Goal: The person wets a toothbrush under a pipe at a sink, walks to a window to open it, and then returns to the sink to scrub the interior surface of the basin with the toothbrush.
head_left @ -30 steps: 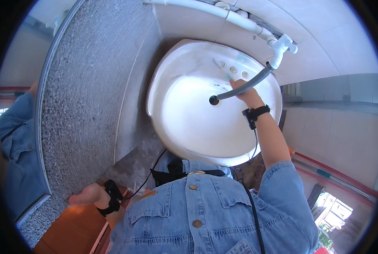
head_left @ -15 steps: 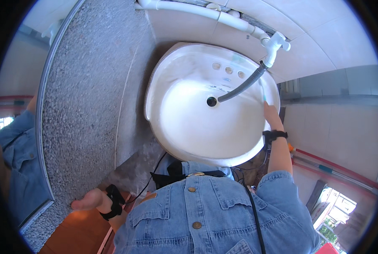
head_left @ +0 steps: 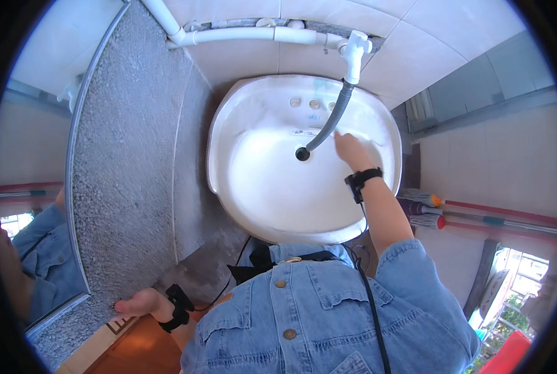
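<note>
A white washbasin (head_left: pixel 278 206) stands below me, with a dark round drain hole (head_left: pixel 302 154) in its bowl. From a white plastic tap (head_left: pixel 353 59) on the wall, a grey corrugated hose (head_left: pixel 336 115) hangs down to the drain. My right hand (head_left: pixel 353 153) is over the bowl, close beside the hose, its fingers drawn together; whatever they may hold is too small to make out. Down at the left, my left hand (head_left: pixel 144 303) is beside the rough grey wall, away from the basin. Its fingers are mostly hidden.
A framed mirror (head_left: pixel 38 187) hangs on the rough grey wall (head_left: pixel 129 143) at left. White pipe (head_left: pixel 253 35) runs along the tiles behind the basin. Mops with red handles (head_left: pixel 503 209) are at right. A black cable (head_left: pixel 378 324) trails down my denim shirt (head_left: pixel 291 299).
My right hand has moved left from the basin's right rim to beside the hose over the bowl. My left hand stays low at the left. The view has shifted.
</note>
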The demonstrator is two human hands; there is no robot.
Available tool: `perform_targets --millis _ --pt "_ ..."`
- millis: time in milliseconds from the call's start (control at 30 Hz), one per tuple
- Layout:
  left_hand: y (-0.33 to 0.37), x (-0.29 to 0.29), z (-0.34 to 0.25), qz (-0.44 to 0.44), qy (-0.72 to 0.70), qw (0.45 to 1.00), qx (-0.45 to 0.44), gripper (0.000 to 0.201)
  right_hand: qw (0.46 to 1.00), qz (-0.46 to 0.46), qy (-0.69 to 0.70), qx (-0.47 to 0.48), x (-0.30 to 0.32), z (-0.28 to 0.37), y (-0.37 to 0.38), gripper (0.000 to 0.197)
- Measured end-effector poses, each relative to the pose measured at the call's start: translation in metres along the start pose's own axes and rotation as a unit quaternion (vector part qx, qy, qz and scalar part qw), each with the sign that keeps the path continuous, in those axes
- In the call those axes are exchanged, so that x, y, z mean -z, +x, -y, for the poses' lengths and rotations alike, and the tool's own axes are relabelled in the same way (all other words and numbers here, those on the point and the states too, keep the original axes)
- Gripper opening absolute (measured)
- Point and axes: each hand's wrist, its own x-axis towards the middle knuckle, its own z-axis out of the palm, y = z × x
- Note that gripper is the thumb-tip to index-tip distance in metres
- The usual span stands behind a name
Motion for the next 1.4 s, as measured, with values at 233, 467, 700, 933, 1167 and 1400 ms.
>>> perform_targets --millis 233,467,700,933,1167,1400 --pt "0.001 0.014 0.003 -0.010 0.035 0.999 0.002 0.066 0.999 0.026 0.025 0.022 0.041 -0.007 -0.010 0.054" --pt "-0.005 0.007 0.004 -0.038 0.005 0.999 0.031 0.060 0.993 0.068 -0.045 0.091 0.032 0.044 -0.029 0.045" --pt "-0.007 0.004 0.003 -0.062 0.012 0.996 0.056 0.062 0.984 -0.013 -0.026 0.176 0.038 0.053 -0.009 0.036" --pt "-0.019 0.031 0.025 -0.013 -0.010 0.996 0.092 0.062 0.987 0.011 -0.026 0.160 0.027 0.043 0.017 0.041" --pt "-0.004 0.010 0.000 0.007 0.065 0.998 0.019 0.059 0.984 0.015 -0.078 0.160 0.055 0.051 -0.011 0.036" --pt "-0.003 0.004 -0.001 0.005 -0.013 0.998 0.069 0.064 0.984 0.063 -0.123 0.114 0.054 0.044 -0.027 0.049"
